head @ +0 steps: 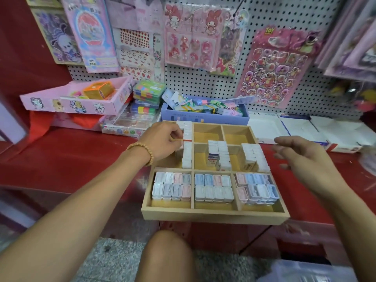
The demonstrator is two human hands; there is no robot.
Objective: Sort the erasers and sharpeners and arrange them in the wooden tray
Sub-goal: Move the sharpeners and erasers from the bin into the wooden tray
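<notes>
Left hand (162, 139) at wooden tray (213, 213) far-left corner, fingers curled, pinching white erasers (187, 147) stacked in left column. More eraser stacks (218, 154) mid-tray. Pastel sharpeners (213, 188) fill near row. Right hand (299, 157) hovers off tray's right edge, fingers loosely spread, holding nothing.

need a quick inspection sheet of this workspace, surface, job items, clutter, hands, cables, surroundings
surface: red counter, wooden tray overhanging its front edge
job's things: pastel sharpeners fill the three near compartments; white erasers stacked in the middle row; two far compartments bare
clutter: pink box, blue box of small items, stacked cases
hands: left hand pinches an eraser at the far-left stack; right hand hovers open, blurred
cables: nothing seen
surroundings: pegboard hung with sticker sheets
</notes>
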